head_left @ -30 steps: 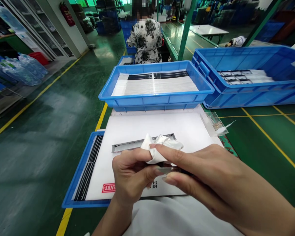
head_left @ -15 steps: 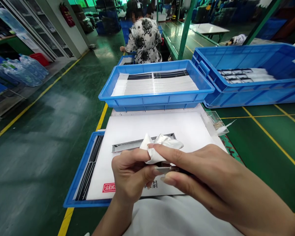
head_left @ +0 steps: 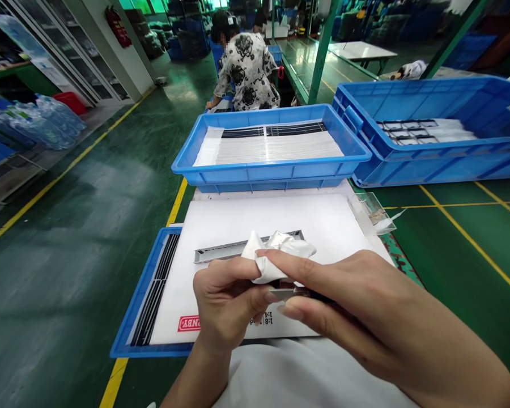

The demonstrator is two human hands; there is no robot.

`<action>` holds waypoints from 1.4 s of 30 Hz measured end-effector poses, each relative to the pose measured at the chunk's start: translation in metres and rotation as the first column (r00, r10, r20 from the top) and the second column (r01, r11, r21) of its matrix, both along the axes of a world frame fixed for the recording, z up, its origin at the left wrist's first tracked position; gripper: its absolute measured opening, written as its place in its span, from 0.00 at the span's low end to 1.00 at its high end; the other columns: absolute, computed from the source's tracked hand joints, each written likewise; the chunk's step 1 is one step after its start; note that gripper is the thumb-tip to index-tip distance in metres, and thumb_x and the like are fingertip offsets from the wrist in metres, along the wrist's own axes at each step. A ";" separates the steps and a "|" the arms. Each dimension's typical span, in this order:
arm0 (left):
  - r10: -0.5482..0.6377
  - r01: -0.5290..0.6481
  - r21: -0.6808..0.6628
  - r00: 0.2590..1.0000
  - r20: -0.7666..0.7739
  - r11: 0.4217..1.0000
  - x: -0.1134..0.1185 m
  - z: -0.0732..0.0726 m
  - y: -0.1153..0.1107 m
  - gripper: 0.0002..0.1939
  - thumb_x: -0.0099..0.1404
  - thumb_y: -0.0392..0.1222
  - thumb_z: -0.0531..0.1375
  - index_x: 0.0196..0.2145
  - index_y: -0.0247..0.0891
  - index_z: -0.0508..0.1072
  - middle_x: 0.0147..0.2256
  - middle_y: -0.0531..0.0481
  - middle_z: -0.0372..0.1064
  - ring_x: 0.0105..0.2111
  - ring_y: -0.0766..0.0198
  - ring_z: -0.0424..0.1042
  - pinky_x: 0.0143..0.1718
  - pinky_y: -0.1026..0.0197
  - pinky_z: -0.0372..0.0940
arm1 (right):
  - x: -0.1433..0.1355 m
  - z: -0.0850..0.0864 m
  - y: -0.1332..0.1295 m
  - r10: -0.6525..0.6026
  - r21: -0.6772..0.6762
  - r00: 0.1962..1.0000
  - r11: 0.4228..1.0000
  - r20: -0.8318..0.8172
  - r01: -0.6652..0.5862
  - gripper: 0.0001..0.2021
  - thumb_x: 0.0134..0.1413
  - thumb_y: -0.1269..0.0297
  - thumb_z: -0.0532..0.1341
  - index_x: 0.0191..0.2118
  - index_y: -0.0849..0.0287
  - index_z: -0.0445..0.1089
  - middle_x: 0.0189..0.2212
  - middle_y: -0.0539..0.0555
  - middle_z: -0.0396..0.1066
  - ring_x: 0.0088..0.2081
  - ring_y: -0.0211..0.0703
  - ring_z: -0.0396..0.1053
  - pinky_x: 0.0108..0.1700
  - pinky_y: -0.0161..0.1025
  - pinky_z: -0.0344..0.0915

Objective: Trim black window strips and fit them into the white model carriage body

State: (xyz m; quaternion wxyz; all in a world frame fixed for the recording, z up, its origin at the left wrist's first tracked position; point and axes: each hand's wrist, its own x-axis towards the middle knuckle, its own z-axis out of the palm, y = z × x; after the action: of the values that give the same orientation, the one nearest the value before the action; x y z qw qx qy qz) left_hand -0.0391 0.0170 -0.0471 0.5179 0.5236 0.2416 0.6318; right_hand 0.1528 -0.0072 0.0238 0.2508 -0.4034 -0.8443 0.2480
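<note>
Close in front of me, both hands meet over the white board. My left hand is closed, pinching a crumpled white cloth with its thumb near the tip of a thin silver blade-like piece. My right hand grips the dark body of that piece between thumb and fingers, its index finger pressing on the cloth. The fingers hide most of the piece, so its full shape cannot be made out. Behind the cloth, a long grey metal strip frame lies on the board, partly covered from view.
A blue tray with black strips sits under the board's left side. Beyond the board stands a blue crate of white and black strips. Larger blue crates are at right, near a clear plastic box. A person sits ahead.
My hands, the cloth and the blade-like piece look almost the same. The person ahead has leaned to the left, with one hand lower.
</note>
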 end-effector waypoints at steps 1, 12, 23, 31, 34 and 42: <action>-0.001 0.001 0.009 1.000 -0.006 1.000 -0.001 -0.001 0.000 0.06 0.63 0.44 0.74 0.35 0.40 0.86 0.18 0.53 0.72 0.11 0.73 0.61 0.11 0.72 0.57 | 0.000 0.000 0.000 0.003 -0.001 1.000 1.000 0.004 -0.003 0.18 0.78 0.62 0.53 0.68 0.51 0.63 0.33 0.44 0.81 0.30 0.40 0.78 0.30 0.37 0.65; -0.006 0.007 0.038 1.000 -0.030 0.999 -0.006 0.003 0.002 0.05 0.63 0.42 0.73 0.37 0.41 0.87 0.17 0.51 0.74 0.10 0.72 0.61 0.10 0.72 0.55 | -0.004 0.001 0.003 0.025 -0.013 1.000 1.000 0.005 -0.025 0.18 0.78 0.62 0.53 0.68 0.52 0.63 0.36 0.44 0.82 0.30 0.37 0.78 0.30 0.37 0.64; 0.047 -0.044 0.070 0.998 -0.045 0.997 -0.007 0.005 0.003 0.07 0.61 0.45 0.75 0.34 0.39 0.87 0.15 0.53 0.70 0.11 0.73 0.61 0.11 0.72 0.57 | -0.003 -0.001 0.002 0.028 -0.018 1.000 0.999 -0.002 -0.028 0.18 0.78 0.62 0.53 0.68 0.49 0.62 0.34 0.43 0.80 0.29 0.37 0.76 0.30 0.36 0.63; 0.023 -0.020 0.063 0.999 -0.048 0.998 -0.008 0.003 0.001 0.07 0.62 0.45 0.74 0.37 0.42 0.88 0.16 0.53 0.70 0.11 0.72 0.61 0.11 0.71 0.56 | -0.004 0.001 0.002 0.034 -0.058 0.999 0.998 -0.019 -0.035 0.18 0.78 0.62 0.53 0.68 0.50 0.62 0.35 0.44 0.81 0.28 0.36 0.75 0.29 0.37 0.60; 0.036 -0.032 0.074 0.998 -0.058 0.997 -0.007 0.003 0.002 0.07 0.62 0.45 0.74 0.36 0.41 0.88 0.16 0.53 0.70 0.11 0.72 0.61 0.12 0.71 0.57 | -0.004 0.001 0.001 0.032 -0.062 0.999 0.998 -0.019 -0.033 0.18 0.79 0.62 0.53 0.68 0.50 0.63 0.34 0.43 0.81 0.28 0.36 0.74 0.30 0.36 0.60; 0.049 -0.042 0.110 0.997 -0.056 0.993 -0.006 0.006 0.005 0.06 0.62 0.43 0.74 0.37 0.41 0.87 0.17 0.54 0.72 0.11 0.74 0.62 0.12 0.73 0.58 | -0.006 0.001 0.002 0.031 -0.061 0.999 0.998 -0.034 -0.033 0.18 0.79 0.62 0.53 0.67 0.52 0.65 0.36 0.43 0.82 0.29 0.35 0.76 0.30 0.35 0.62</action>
State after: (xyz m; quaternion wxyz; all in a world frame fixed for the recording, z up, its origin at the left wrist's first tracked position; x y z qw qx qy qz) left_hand -0.0454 0.0218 -0.0412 0.4668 0.5637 0.2337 0.6402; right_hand 0.1465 -0.0050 0.0251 0.2479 -0.3931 -0.8385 0.2846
